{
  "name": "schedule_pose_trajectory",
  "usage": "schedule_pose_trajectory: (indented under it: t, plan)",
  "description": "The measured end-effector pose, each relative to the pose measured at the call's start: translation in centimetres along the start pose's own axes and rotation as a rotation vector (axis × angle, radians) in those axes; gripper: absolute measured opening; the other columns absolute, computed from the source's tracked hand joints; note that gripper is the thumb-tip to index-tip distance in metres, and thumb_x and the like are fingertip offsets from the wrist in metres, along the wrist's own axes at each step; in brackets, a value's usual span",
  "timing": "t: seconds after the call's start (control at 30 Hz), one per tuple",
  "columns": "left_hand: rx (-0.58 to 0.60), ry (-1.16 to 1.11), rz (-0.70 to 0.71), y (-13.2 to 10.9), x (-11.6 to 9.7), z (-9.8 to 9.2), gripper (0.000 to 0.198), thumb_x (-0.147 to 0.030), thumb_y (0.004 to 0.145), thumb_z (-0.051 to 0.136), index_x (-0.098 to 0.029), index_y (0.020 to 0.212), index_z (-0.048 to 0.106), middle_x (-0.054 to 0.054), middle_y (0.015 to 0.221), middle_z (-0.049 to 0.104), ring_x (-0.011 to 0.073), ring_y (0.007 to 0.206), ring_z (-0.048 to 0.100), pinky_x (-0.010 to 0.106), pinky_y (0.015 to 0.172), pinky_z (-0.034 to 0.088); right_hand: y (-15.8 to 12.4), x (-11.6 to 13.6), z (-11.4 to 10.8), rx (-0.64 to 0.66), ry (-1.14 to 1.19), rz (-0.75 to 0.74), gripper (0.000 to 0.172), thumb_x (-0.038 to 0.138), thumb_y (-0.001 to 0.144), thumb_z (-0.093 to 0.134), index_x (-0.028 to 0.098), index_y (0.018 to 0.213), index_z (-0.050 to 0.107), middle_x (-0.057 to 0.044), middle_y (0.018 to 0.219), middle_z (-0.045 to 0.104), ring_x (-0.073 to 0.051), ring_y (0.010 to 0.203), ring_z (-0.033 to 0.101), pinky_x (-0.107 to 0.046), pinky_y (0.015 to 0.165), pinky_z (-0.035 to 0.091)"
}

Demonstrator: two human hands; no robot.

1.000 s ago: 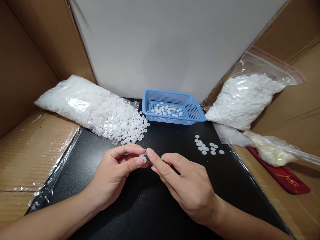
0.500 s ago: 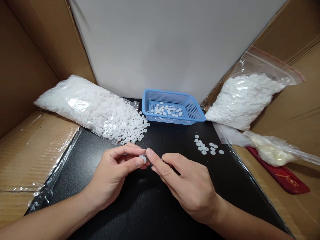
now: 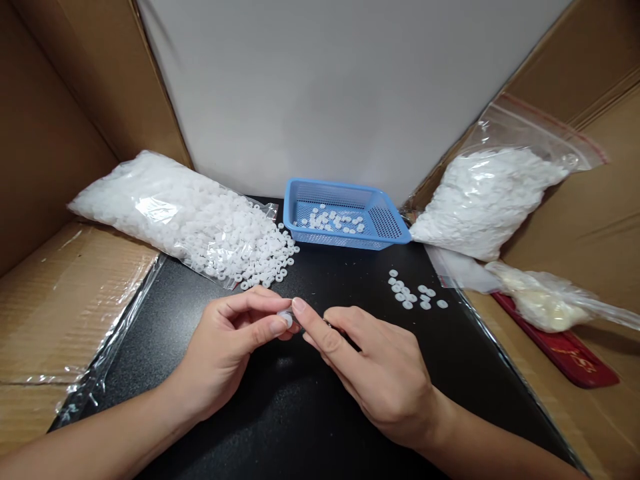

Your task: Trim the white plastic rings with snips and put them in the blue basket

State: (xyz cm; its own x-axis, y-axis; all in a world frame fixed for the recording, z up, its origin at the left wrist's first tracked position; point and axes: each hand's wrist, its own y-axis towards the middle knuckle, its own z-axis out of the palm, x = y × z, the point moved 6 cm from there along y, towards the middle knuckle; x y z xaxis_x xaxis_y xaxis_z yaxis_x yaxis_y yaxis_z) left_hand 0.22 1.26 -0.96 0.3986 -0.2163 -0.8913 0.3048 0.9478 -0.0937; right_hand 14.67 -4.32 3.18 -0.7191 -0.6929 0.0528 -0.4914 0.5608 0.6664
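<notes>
Between the thumb and fingers of my left hand (image 3: pixel 227 340) is pinched a small white plastic ring (image 3: pixel 287 319). My right hand (image 3: pixel 377 367) is closed, with its index finger stretched to the ring's edge. A thin, dark-looking thing shows in small part under the right fingers; its kind is hidden. Just beyond my left hand, loose white rings (image 3: pixel 273 263) spill from the mouth of a clear plastic bag (image 3: pixel 160 200). Several white discs (image 3: pixel 404 293) lie scattered on the black table (image 3: pixel 300 413), past my right hand.
A blue perforated basket (image 3: pixel 350 241) with several white pieces inside stands by the grey back wall. At the right, a zip bag of white pieces (image 3: pixel 493 200) leans on cardboard. Below it, a knotted plastic bag (image 3: pixel 545 303) rests on a red flat packet (image 3: pixel 575 357).
The white ring has turned slightly in my left fingertips. Both hands otherwise stay in place.
</notes>
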Motion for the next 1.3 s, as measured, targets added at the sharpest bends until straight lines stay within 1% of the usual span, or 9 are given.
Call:
schedule_pose_trajectory:
  t: [0.13,0.2,0.37,0.47,0.6,0.83,1.03,1.2,1.3]
  plan:
    - [0.004,-0.011,0.006,0.1,0.0,0.0,0.007,-0.016,0.072,0.089,-0.018,0.076,0.084,0.0,0.076,0.074,0.0081,0.068,0.069,0.012,0.065,0.056,0.0,0.0,-0.1,0.003,-0.002,0.0,0.032,0.012,0.104,0.051,0.005,0.133,0.063,-0.003,0.076,0.066,-0.012,0.065,0.059,-0.024,0.057,0.045]
    - [0.009,-0.022,0.006,0.1,0.1,0.0,0.01,-0.015,0.072,0.089,-0.019,0.08,0.084,0.0,0.078,0.077,0.0084,0.07,0.071,0.012,0.067,0.057,0.0,-0.1,-0.1,-0.002,0.011,0.012,0.032,0.012,0.104,0.05,0.005,0.132,0.064,-0.004,0.076,0.066,-0.012,0.066,0.06,-0.024,0.058,0.046]
    - [0.071,-0.085,0.029,0.1,0.3,-0.1,0.04,-0.007,0.074,0.086,-0.027,0.109,0.081,0.0,0.082,0.079,0.0124,0.078,0.077,0.019,0.079,0.062,-0.1,-1.3,-0.3,-0.048,0.039,0.098,0.034,0.008,0.102,0.05,0.006,0.133,0.064,-0.005,0.077,0.066,-0.011,0.069,0.062,-0.022,0.063,0.049]
    - [0.12,-0.11,0.058,0.2,0.1,-0.1,0.045,-0.003,0.076,0.083,-0.029,0.113,0.079,0.0,0.088,0.08,0.0146,0.08,0.078,0.022,0.081,0.063,-0.2,-2.0,-0.4,-0.077,0.041,0.148,0.035,0.008,0.102,0.053,0.01,0.135,0.064,-0.004,0.081,0.066,-0.01,0.069,0.062,-0.021,0.064,0.05]
    - [0.155,-0.088,0.099,0.4,-0.4,0.0,0.046,-0.004,0.076,0.083,-0.03,0.114,0.079,0.001,0.09,0.081,0.0158,0.081,0.079,0.023,0.081,0.064,-0.3,-2.6,-0.7,-0.113,0.065,0.176,0.042,0.01,0.102,0.054,0.015,0.143,0.058,-0.005,0.085,0.068,-0.011,0.072,0.065,-0.022,0.065,0.052]
    - [0.145,-0.024,0.1,0.2,-0.2,-0.2,0.048,-0.002,0.079,0.08,-0.033,0.115,0.078,0.001,0.091,0.081,0.0152,0.081,0.078,0.023,0.081,0.064,-0.3,-2.6,-1.0,-0.13,0.063,0.172,0.048,0.009,0.101,0.055,0.017,0.148,0.053,-0.006,0.087,0.068,-0.013,0.074,0.066,-0.024,0.065,0.054]
    - [0.148,-0.038,0.092,0.4,-0.2,-0.1,0.046,-0.002,0.079,0.08,-0.032,0.114,0.079,0.0,0.092,0.081,0.0151,0.081,0.079,0.022,0.081,0.064,-0.2,-2.0,-1.2,-0.141,0.095,0.136,0.039,0.008,0.099,0.057,0.008,0.137,0.062,-0.007,0.085,0.068,-0.014,0.075,0.066,-0.023,0.064,0.053]
    - [0.145,-0.07,0.079,0.3,-0.2,0.0,0.041,-0.005,0.078,0.082,-0.03,0.111,0.08,0.001,0.092,0.081,0.015,0.081,0.079,0.022,0.081,0.064,-0.1,-1.2,-1.0,-0.115,0.12,0.081,0.036,0.008,0.1,0.055,0.008,0.134,0.064,-0.003,0.076,0.064,-0.013,0.07,0.063,-0.022,0.063,0.052]
    - [0.124,-0.082,0.077,0.3,-0.2,0.0,0.034,-0.007,0.077,0.084,-0.027,0.105,0.082,0.001,0.09,0.082,0.0127,0.077,0.078,0.018,0.076,0.063,-0.3,-1.0,-0.8,-0.095,0.108,0.061,0.036,0.009,0.1,0.055,0.01,0.135,0.064,-0.003,0.077,0.066,-0.012,0.068,0.061,-0.022,0.062,0.051]
